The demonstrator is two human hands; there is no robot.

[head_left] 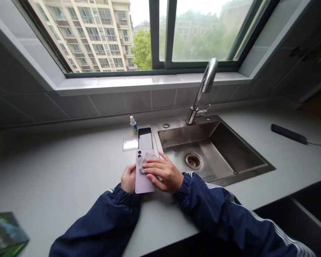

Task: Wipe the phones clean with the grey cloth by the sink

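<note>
My left hand (128,179) is closed round the left edge of a lilac smartphone (144,184), its back with the camera lenses facing up. My right hand (163,172) presses a thin grey cloth (147,160) against the upper part of that back. Just beyond, a second phone with a dark, glossy face (145,137) lies on the counter, partly behind the lilac one. To its left is a clear phone case (130,143). A small white-capped bottle (133,125) with a blue and yellow label stands upright behind them.
A steel sink (250,167) is set into the white counter (96,157) at right, with a curved chrome faucet (205,85) behind it. Farther right lies a black bar-shaped object with a cord (289,134). A colourful printed item (6,232) sits at lower left. A window spans the back.
</note>
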